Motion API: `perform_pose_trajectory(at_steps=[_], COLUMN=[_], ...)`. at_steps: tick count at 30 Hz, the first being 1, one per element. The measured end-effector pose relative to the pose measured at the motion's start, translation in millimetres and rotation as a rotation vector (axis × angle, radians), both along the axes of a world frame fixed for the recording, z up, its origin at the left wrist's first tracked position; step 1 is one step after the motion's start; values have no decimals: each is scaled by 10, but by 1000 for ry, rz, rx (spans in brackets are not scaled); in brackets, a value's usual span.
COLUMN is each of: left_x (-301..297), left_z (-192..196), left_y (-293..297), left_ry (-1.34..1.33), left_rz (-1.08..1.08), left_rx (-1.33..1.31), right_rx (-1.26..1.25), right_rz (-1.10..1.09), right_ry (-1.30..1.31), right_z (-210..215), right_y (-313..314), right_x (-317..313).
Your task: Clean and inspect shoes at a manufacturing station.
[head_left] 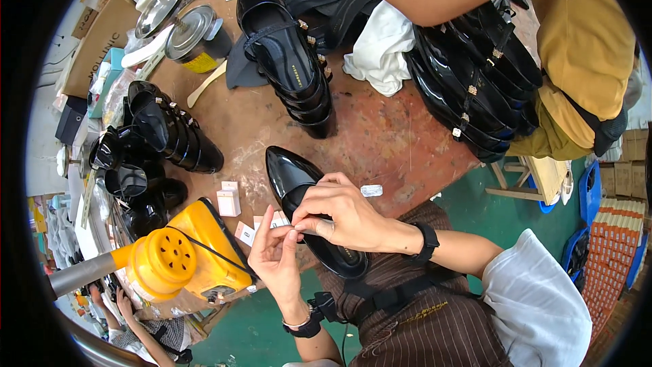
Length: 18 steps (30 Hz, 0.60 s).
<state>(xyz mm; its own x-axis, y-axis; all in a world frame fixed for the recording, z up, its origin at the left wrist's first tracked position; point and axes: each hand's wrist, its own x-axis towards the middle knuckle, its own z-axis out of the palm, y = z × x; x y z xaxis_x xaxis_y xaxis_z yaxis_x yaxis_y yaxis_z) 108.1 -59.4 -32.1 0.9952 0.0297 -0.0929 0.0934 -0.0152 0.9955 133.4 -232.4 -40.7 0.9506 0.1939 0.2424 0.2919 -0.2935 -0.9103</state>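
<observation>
Apparently fine fitting: left hand (277,261) and right hand (350,212) meet, fingertips pinched (on what, I can't tell), over the black shoe (288,168) at the table (394,139) edge; next needs steadiness

The reddish-brown bench (421,139) carried one yellow machine (163,262) with a grey pipe (87,274); one dark can (216,46), metal-lidded, yellow-labelled; one pale wooden spatula (206,85), lying just beside the can; one crumpled white cloth (382,46), farther right. Beyond the bench, the green floor (499,214) held one wooden stool (541,182) and a blue bin (591,191); orange boxes (613,255) stood stacked nearby.
</observation>
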Motion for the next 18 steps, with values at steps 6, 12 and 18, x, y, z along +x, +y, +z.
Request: perform_pose_trajectory(at_steps=[6,12,18], left_x=[8,6,-1], left_z=[-4,-83,-30], left_y=[28,-4,-196], left_ry=[39,73,-47], left_rz=[-60,-14,227], left_rx=[12,-57,95], right_rx=[-63,-9,63], right_rz=[55,15,-55], right_ry=[-38,20,174], right_z=[7,-6,162], right_y=[-24,-29,-301], right_x=[13,9,44])
